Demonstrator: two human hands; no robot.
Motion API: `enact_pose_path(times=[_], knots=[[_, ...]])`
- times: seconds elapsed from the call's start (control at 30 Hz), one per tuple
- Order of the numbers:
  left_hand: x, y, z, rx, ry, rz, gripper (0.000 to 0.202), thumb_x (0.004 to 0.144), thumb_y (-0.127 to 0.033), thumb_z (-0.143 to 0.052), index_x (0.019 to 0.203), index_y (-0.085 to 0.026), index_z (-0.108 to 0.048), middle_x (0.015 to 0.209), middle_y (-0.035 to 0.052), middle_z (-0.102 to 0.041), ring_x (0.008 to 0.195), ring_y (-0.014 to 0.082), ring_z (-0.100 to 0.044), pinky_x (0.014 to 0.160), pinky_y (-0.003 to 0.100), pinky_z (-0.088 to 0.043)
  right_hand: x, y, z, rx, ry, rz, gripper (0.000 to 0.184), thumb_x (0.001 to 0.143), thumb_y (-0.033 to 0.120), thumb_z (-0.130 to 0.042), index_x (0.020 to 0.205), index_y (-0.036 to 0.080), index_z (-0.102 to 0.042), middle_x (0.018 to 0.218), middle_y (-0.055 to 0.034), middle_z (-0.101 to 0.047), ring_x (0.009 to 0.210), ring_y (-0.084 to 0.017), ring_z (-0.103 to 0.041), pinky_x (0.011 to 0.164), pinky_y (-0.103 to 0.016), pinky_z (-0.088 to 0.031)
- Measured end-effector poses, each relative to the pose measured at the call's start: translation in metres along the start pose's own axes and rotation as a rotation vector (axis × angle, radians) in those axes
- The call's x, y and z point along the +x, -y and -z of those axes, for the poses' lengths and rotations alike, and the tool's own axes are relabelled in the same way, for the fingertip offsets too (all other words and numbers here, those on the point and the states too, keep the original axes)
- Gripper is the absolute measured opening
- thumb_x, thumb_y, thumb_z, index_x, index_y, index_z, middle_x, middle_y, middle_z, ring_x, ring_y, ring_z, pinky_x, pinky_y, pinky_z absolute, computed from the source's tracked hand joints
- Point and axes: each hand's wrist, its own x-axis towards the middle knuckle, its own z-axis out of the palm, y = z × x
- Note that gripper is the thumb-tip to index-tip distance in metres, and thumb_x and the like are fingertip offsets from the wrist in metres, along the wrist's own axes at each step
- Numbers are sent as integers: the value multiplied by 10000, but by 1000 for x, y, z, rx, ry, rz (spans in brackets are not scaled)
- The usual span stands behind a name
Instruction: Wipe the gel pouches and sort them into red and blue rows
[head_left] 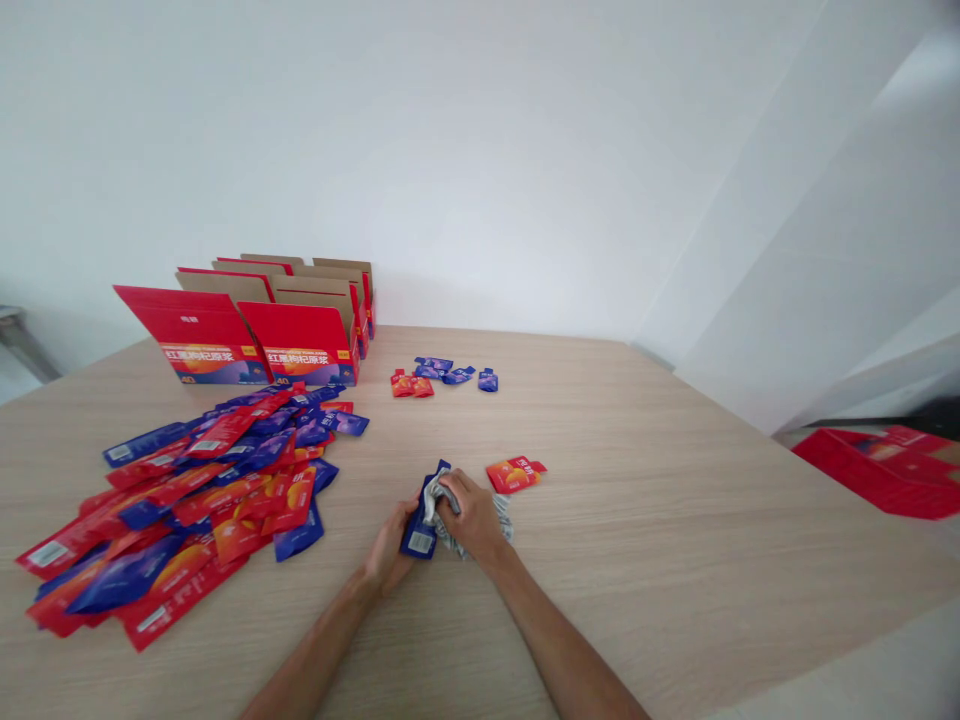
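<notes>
Our left hand (390, 548) gripping one blue pouch (418, 535), our right hand (470, 516) clenched on one grey cloth (433, 504) over it, one red pouch (514, 474) nearby

OCCLUSION: blue pouch (418, 537) upper part covered by grey cloth (437, 508) and right grip (472, 515); left grip (390, 550) fingertips behind pouch | CUT-OFF: both forearms at bottom edge; red cartons (885, 470) at right edge | UNRESOLVED: far pouches (442, 377) print too small; pouch pile (187, 500) lower layers buried
</notes>
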Motion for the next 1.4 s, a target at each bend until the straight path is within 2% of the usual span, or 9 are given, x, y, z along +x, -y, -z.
enact_pose_path(times=[0.17,0.27,0.5,0.6,0.8,1.0,1.1,1.27,1.4], knots=[[4,-20,6,-55,-54,-40,356,836,-233,-582,1136,-115,-733,909,92,-780,866,252,-724,764,327,-579,-6,25,-21,-1,267,224,213,875,170,-671,1076,236,-654,1007,-34,-711,906,-199,-683,737,-264,-521],[4,-26,6,-80,-17,-28,352,840,-227,-569,1131,-121,-737,910,100,-781,866,257,-729,764,333,-587,-7,27,-24,-18,304,251,221,881,189,-685,1095,235,-650,1021,-40,-713,915,-201,-688,726,-262,-520],[5,-19,9,-128,10,31,144,908,-207,-661,862,-96,-739,790,68,-748,664,164,-674,688,258,-533,-4,11,-10,64,54,77,249,873,106,-549,1084,219,-620,983,-52,-671,906,-191,-665,760,-253,-513],[9,-18,14,-146,18,62,169,942,-258,-682,985,-107,-745,914,75,-765,764,166,-697,791,263,-539,-3,12,-9,144,-64,-31,237,899,113,-475,1069,212,-608,945,-46,-651,866,-186,-650,769,-264,-511],[9,-14,14,-141,65,119,300,972,-205,-637,1261,-134,-675,953,66,-752,701,126,-668,702,217,-547,2,14,-9,264,-216,-206,154,923,172,-453,951,216,-598,845,-12,-637,772,-169,-618,721,-265,-499],[2,-27,1,-184,-115,94,295,1000,-162,-550,1275,-168,-658,822,20,-710,675,120,-693,682,226,-577,4,9,-7,307,-306,-251,119,932,211,-465,896,225,-578,785,6,-609,724,-157,-578,684,-250,-483],[1,-32,-1,-210,-113,83,255,1020,-222,-507,1190,-144,-680,848,55,-728,698,147,-711,683,258,-589,4,8,-7,318,-338,-246,105,931,218,-476,884,228,-570,765,13,-597,703,-154,-572,673,-252,-480],[1,-30,0,-86,-111,69,358,1020,-377,-509,1208,-131,-688,830,77,-743,680,185,-723,684,308,-599,0,8,-3,324,-256,-146,104,928,217,-483,861,231,-561,776,1,-603,715,-161,-591,676,-265,-492],[-1,-27,1,-29,-86,50,470,996,-462,-537,1324,-146,-656,862,82,-756,708,205,-731,658,309,-591,-5,12,-3,237,-31,92,128,872,175,-521,931,231,-619,850,-28,-655,773,-176,-630,723,-280,-510]])
